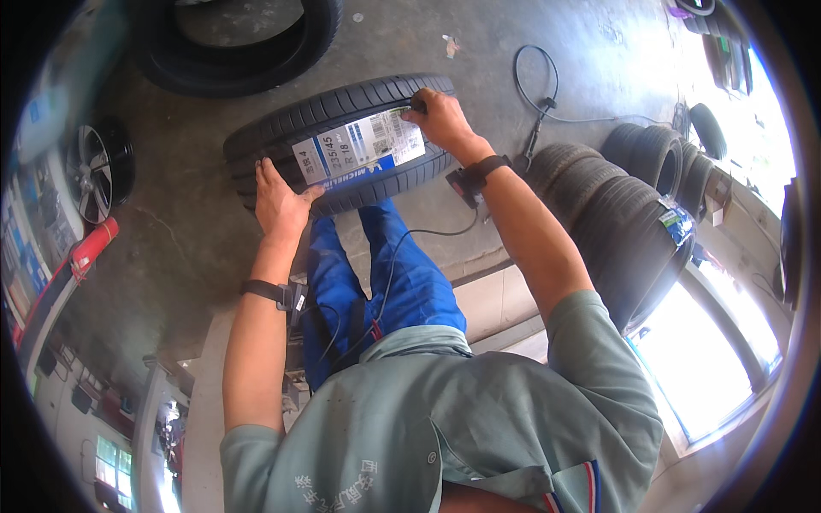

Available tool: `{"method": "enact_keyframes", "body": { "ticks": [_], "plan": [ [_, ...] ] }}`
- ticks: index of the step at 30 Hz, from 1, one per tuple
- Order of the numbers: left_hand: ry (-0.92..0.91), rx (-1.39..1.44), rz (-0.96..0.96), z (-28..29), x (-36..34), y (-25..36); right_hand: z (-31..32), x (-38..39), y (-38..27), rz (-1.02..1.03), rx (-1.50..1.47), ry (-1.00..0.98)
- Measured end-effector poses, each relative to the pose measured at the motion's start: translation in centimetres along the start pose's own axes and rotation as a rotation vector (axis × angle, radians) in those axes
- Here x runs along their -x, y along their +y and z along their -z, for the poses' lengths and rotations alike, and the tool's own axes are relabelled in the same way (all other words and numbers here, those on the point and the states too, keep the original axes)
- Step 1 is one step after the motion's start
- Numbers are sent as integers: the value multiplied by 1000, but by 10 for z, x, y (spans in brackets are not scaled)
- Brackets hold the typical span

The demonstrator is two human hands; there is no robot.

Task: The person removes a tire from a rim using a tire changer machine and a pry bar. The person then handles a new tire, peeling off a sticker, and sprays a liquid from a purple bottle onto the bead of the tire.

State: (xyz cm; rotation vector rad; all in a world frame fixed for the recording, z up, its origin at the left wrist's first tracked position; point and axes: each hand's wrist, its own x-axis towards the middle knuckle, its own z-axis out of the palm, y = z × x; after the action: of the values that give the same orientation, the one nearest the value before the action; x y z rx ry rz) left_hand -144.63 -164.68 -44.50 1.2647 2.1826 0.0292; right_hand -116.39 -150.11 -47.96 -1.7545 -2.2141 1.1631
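Observation:
A black tyre (pixel 265 132) with a large white and blue label (pixel 359 145) across its tread is held out in front of me, above my blue-trousered legs. My left hand (pixel 278 192) grips its left part, fingers on the tread beside the label. My right hand (pixel 440 120) has its fingers curled at the upper right of the tyre, by the label's corner; the fingertips are partly hidden. Dark straps with small devices are on both wrists, and a thin cable runs down from the right one.
Another tyre (pixel 239 77) lies on the concrete floor (pixel 410 34) ahead. Stacked tyres (pixel 599 231) stand close at my right, with more tyres (pixel 654 154) behind. An air hose (pixel 556 73) loops on the floor. A wheel rim (pixel 92 171) and a red object (pixel 92 244) are at my left.

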Motion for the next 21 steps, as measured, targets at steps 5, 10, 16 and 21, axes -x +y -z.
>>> {"method": "enact_keyframes", "body": {
  "ticks": [5,10,16,21],
  "plan": [
    [14,-32,-41,-3,-1,0,3,-2,10,19,-126,-26],
    [1,-54,-41,-1,-3,-1,-6,4,13,-14,-146,47],
    [-17,-60,-33,2,-5,1,-9,2,8,2,-90,78],
    [-39,-63,-43,8,-7,5,-10,0,5,82,85,42]
  ]
}}
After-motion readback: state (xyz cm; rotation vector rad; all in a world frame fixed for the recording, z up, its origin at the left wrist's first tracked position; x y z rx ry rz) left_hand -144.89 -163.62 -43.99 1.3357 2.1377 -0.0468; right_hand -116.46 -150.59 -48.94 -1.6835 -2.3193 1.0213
